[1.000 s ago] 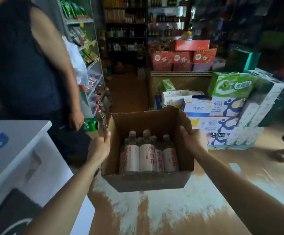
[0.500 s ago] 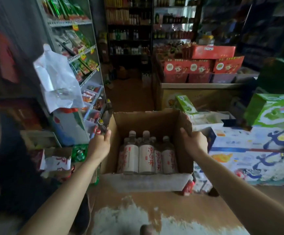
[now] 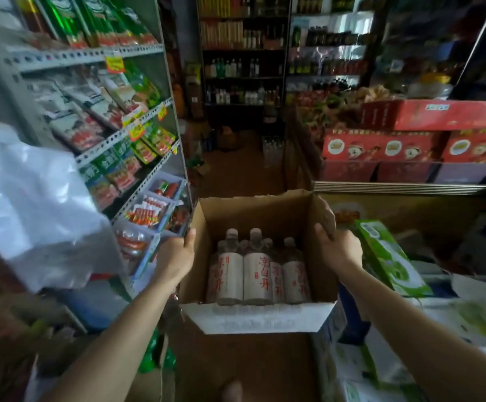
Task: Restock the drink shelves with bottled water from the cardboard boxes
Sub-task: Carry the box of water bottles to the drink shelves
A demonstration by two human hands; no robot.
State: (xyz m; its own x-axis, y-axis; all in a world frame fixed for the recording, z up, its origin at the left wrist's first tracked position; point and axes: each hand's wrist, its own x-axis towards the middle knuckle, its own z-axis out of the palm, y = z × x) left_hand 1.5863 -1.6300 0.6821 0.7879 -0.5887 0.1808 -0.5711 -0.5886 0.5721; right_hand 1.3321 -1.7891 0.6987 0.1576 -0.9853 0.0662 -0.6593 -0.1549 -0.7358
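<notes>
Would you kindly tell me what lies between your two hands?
In the head view, the open cardboard box of water bottles sits between the left hand and right hand.

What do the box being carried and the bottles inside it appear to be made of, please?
Cardboard box: matte brown corrugated cardboard, with raw folded flaps and a pale printed front. Water bottles: probably clear plastic, with pale caps and white matte labels bearing red characters.

Open cardboard box (image 3: 260,322) held level — white-labelled water bottles (image 3: 257,274) standing upright inside, red characters.
</notes>
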